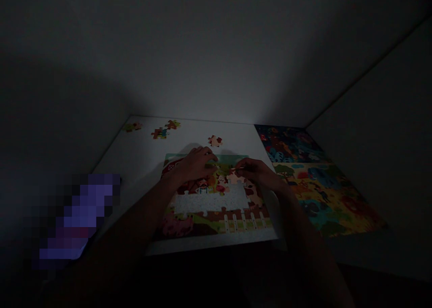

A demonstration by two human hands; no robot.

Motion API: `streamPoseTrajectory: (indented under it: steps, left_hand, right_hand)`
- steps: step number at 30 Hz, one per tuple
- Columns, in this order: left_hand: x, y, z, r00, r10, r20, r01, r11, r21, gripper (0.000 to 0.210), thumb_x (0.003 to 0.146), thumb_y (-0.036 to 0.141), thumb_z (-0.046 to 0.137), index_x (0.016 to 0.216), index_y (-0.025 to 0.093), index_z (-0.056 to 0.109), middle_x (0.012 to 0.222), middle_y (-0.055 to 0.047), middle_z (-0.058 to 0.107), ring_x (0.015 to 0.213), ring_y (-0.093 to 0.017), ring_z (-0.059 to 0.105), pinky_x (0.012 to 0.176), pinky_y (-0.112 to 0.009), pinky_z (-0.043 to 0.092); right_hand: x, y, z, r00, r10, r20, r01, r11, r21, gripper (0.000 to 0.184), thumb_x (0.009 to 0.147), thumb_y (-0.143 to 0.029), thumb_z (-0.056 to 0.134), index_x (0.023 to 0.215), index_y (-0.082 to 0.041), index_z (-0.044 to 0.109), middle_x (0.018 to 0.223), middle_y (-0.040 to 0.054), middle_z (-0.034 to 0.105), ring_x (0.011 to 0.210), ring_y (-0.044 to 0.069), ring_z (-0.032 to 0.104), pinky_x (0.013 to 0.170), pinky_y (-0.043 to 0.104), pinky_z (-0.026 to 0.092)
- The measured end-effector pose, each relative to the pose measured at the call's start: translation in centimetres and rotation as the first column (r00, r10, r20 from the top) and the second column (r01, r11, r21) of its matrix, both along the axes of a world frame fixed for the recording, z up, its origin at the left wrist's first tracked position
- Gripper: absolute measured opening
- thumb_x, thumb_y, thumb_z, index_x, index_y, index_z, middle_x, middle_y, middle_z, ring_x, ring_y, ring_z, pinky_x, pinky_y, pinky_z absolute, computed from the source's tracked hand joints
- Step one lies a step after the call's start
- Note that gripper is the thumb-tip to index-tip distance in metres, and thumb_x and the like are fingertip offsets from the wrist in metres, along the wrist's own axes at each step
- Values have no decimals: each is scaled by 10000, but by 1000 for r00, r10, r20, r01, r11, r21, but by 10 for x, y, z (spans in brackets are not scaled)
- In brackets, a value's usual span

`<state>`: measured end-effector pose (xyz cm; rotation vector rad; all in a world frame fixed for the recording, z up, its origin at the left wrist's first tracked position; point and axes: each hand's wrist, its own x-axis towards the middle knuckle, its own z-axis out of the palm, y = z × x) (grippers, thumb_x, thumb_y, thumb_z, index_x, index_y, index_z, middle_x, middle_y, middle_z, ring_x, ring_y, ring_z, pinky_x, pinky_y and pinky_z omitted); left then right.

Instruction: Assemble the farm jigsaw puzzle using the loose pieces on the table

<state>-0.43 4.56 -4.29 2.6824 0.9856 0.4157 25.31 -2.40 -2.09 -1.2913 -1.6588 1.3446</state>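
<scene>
A partly assembled farm jigsaw puzzle (209, 225) lies on a white table, with a bare gap across its middle. My left hand (197, 163) rests over the upper part of the puzzle, its fingers curved and apart, with nothing visible between them. At the puzzle's upper right, my right hand (258, 172) has thumb and fingers pinched on a puzzle piece, largely hidden by the fingertips. Just below those fingertips is a pink and brown patch (234, 177) of the picture. The light is dim and the finer outlines are hard to make out.
Beyond the puzzle lie a loose pink-and-brown piece (215, 140) and several others, among them a joined pair (159, 133). Two colourful animal pictures, one dark (286, 141) and one yellow (324, 200), lie at right. A blurred, lit device (83, 211) stands left. Walls (202, 74) border the table.
</scene>
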Motion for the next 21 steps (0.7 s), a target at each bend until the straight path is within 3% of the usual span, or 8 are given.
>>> streamPoseTrajectory:
  steps: [7, 21]
  left_hand:
    - [-1, -2, 2, 999, -13, -48, 13, 1000, 10, 384, 872, 447, 626, 1194, 237, 626, 1197, -65, 576, 1125, -238, 532, 1033, -390, 381]
    - [1, -3, 4, 998, 1, -65, -1, 1000, -4, 417, 864, 474, 632, 1207, 237, 618, 1223, -67, 570, 1144, -251, 519, 1040, -402, 374]
  right_hand:
    - [-1, -1, 1, 995, 94, 34, -93, 995, -46, 231, 783, -387, 724, 864, -181, 660, 809, 17, 661, 752, 149, 604, 681, 281, 460]
    - [-3, -3, 5, 985, 131, 112, -126, 991, -49, 180, 800, -348, 699, 861, -181, 664, 793, 5, 635, 708, 131, 573, 629, 261, 429]
